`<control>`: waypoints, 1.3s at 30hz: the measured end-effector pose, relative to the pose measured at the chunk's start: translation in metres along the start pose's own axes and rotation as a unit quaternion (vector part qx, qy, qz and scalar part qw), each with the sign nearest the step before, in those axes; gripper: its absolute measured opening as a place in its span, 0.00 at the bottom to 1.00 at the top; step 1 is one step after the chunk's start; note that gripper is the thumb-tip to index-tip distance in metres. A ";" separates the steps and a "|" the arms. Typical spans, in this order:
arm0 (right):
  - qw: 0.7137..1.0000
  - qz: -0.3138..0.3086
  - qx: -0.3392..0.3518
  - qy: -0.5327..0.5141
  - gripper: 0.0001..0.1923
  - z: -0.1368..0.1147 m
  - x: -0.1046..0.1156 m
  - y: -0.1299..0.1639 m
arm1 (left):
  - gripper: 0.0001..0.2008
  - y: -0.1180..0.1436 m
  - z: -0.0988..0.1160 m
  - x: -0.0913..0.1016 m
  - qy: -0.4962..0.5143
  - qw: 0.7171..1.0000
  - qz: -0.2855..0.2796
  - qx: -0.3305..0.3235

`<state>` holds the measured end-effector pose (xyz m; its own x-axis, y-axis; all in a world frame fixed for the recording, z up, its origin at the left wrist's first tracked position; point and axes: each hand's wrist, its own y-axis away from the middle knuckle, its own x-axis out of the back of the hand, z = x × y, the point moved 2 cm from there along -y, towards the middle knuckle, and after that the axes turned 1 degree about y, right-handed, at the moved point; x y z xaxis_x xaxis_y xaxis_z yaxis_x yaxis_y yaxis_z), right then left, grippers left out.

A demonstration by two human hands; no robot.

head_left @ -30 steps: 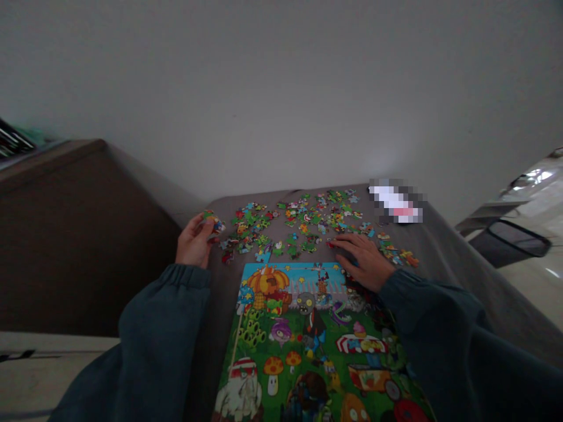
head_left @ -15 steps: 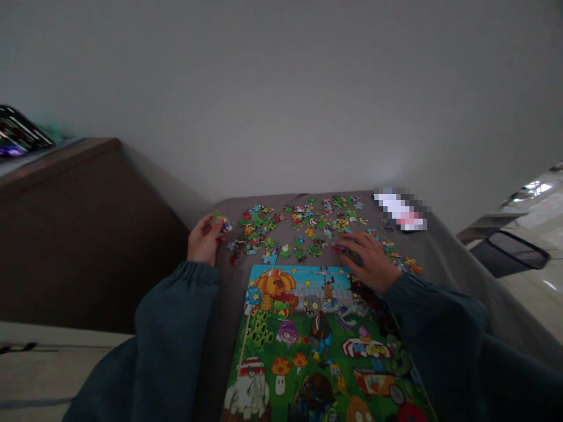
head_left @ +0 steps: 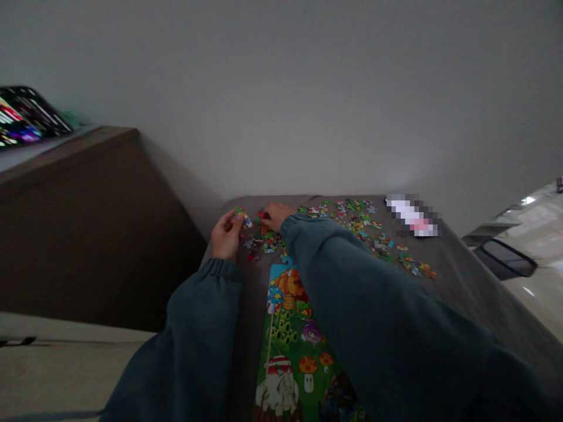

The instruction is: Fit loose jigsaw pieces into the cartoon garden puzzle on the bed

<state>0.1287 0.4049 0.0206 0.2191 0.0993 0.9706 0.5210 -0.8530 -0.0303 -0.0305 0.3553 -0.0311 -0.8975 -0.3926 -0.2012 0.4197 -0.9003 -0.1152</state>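
A colourful cartoon jigsaw picture (head_left: 290, 346) lies on the grey table (head_left: 457, 275) in front of me, partly hidden by my right sleeve. Loose puzzle pieces (head_left: 365, 225) are scattered along the far side. My left hand (head_left: 226, 234) is at the far left corner, fingers closed on a small clump of pieces (head_left: 241, 215). My right hand (head_left: 276, 215) has reached across to the left and rests among the pieces right beside the left hand; what its fingertips grip is too small to tell.
A dark brown cabinet (head_left: 88, 223) stands close on the left, with a striped dark object (head_left: 26, 117) on top. A blurred white and pink item (head_left: 413, 214) lies at the table's far right. A plain wall rises behind. A dark bin (head_left: 505, 261) sits on the right floor.
My right hand left the pieces at the centre right and crossed over to the left, next to my left hand. The view has shifted leftward.
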 end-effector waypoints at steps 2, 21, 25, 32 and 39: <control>1.000 -0.002 -0.010 0.004 0.14 -0.003 -0.011 -0.010 | 0.26 -0.001 -0.003 -0.001 -0.005 1.000 -0.001 -0.006; 0.901 -0.113 -0.004 -0.419 0.08 -0.042 0.026 0.204 | 0.16 -0.005 -0.009 -0.013 -0.014 0.999 -0.025 -0.046; 0.874 -0.189 -0.023 -0.446 0.13 -0.063 -0.003 0.248 | 0.14 -0.003 -0.010 -0.017 -0.032 0.998 -0.031 -0.054; 0.864 -0.216 -0.072 -0.448 0.08 -0.068 -0.026 0.248 | 0.13 -0.004 -0.012 -0.020 -0.054 0.996 -0.034 -0.058; 0.864 -0.223 -0.095 -0.441 0.14 -0.066 -0.026 0.250 | 0.11 -0.002 -0.010 -0.020 -0.060 0.995 -0.044 -0.061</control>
<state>0.1987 0.1550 0.0037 0.6192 0.7195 0.3146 0.5886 -0.6904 0.4206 -0.0118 0.3669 -0.0368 -0.9383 -0.3389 -0.0689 0.3452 -0.9058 -0.2456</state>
